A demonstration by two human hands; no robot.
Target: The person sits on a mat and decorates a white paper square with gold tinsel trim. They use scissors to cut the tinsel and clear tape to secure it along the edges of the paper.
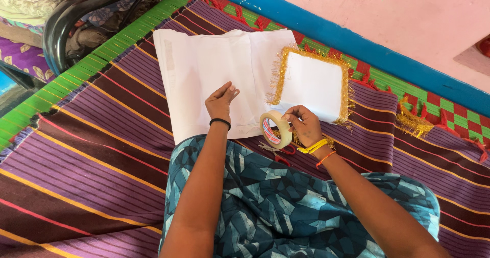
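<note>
Cream roll of packing tape (276,129) gripped in my right hand (305,126).
My left hand (220,102) lies open, flat on the white paper sheet (204,69), near the gold-fringed white square card (312,84).

Upright cream tape roll (276,130) beside flat white paper (204,79)

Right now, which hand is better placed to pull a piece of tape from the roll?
The left hand: it rests free on the white paper, while the right hand already holds the tape roll.
</note>
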